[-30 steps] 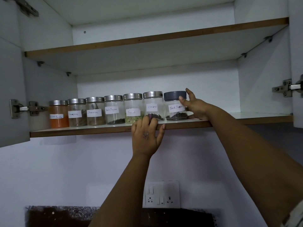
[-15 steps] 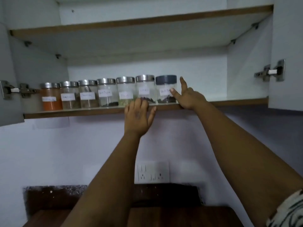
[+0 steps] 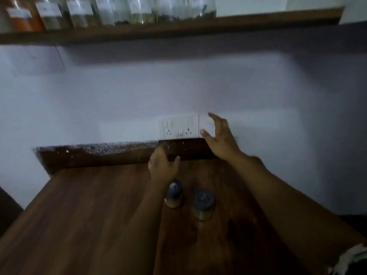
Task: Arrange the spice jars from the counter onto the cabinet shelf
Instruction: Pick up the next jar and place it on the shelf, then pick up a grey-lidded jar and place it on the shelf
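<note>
Two spice jars with dark grey lids stand upright on the wooden counter (image 3: 79,215), side by side but apart: the left jar (image 3: 174,195) and the right jar (image 3: 203,203). The left hand (image 3: 163,167) hovers just behind the left jar, fingers relaxed, holding nothing. The right hand (image 3: 221,139) is spread wide, empty, behind the right jar. A blurred jar row (image 3: 111,12) occupies the cabinet shelf (image 3: 258,21) above the counter.

two dark-lidded jars (image 3: 203,203) upright on counter (image 3: 79,215)
</note>
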